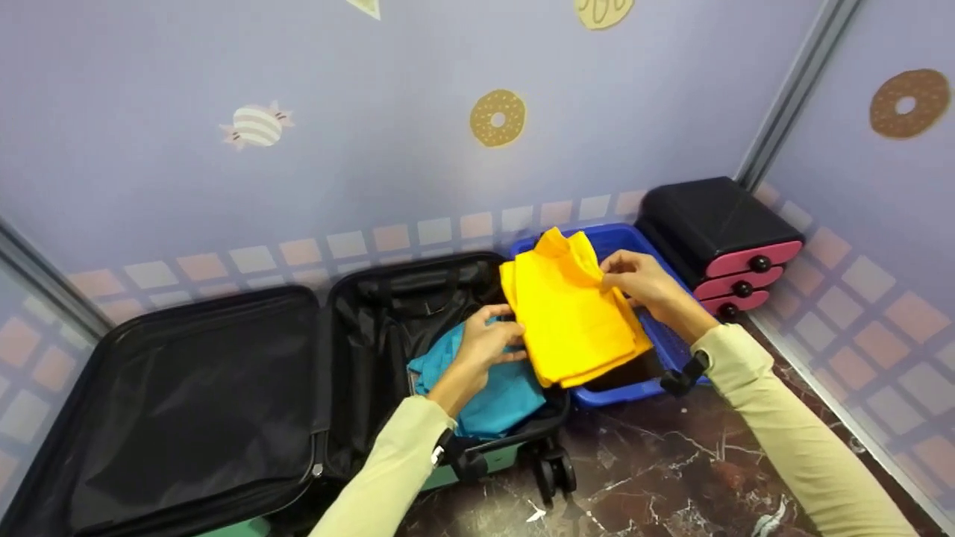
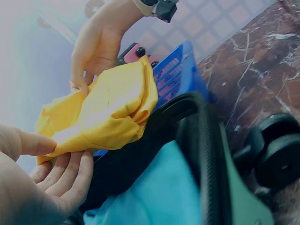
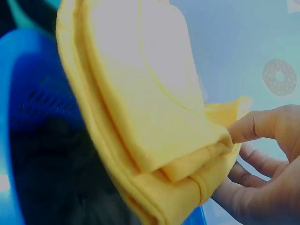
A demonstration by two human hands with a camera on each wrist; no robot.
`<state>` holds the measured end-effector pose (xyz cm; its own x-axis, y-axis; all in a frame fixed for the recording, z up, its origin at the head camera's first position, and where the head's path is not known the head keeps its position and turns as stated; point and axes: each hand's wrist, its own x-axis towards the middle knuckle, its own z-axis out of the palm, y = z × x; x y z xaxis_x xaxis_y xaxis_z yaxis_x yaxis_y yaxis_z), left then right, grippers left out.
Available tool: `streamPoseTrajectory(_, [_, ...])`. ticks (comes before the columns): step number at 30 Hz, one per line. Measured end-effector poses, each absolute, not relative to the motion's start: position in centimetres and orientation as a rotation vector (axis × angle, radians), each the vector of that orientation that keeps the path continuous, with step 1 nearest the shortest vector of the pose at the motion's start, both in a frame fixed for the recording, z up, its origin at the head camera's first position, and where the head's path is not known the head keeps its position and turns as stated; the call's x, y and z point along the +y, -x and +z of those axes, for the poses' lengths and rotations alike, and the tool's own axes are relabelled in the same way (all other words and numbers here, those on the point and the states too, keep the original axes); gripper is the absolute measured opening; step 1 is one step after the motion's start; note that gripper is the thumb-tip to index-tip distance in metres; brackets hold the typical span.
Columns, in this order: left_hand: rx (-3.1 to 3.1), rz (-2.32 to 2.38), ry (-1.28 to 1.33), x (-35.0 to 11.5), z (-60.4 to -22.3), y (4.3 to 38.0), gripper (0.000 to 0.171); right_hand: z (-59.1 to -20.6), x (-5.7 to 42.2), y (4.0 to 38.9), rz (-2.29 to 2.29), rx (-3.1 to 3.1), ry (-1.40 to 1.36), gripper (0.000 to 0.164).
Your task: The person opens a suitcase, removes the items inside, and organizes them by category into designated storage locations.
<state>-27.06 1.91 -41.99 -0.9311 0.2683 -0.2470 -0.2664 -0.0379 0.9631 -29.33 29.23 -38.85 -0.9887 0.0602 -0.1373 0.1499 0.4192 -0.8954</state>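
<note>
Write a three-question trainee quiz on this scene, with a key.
1. What do the left hand and right hand hold between them?
2. True or false: the turquoise cloth lies in the blue basket.
3. The drawer box beside the basket has drawer fronts that are: A) green; B) pink; C) white.

Key:
1. A folded yellow cloth.
2. False; it lies in the open suitcase.
3. B.

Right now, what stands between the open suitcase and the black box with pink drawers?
The blue basket, with the folded yellow cloth held partly over it; the head view shows this.
</note>
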Motion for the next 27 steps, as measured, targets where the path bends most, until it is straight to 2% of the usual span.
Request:
streamPoseTrajectory(13, [1.775, 2.121, -0.093, 7.0, -43.1, 27.2, 0.051, -39.0, 33.4, 29.2, -1.638, 2.609, -0.249, 0.02])
streamPoseTrajectory(16, [1.743, 2.073, -0.148, 7.5, -43.2, 27.4, 0.058, -39.3, 34.3, 29.2, -1.623, 2.602, -0.308, 0.028])
streamPoseTrajectory(22, [1.718, 2.011, -0.205, 7.8, -43.0, 27.1, 0.065, -39.7, 34.7, 29.3, -1.488, 2.575, -0.32, 0.057])
streamPoseTrajectory(27, [1.719, 2.023, -0.204, 7.3, -43.0, 27.0, 0.063, -40.0, 33.7, 29.6, -1.496, 2.54, -0.314, 0.057])
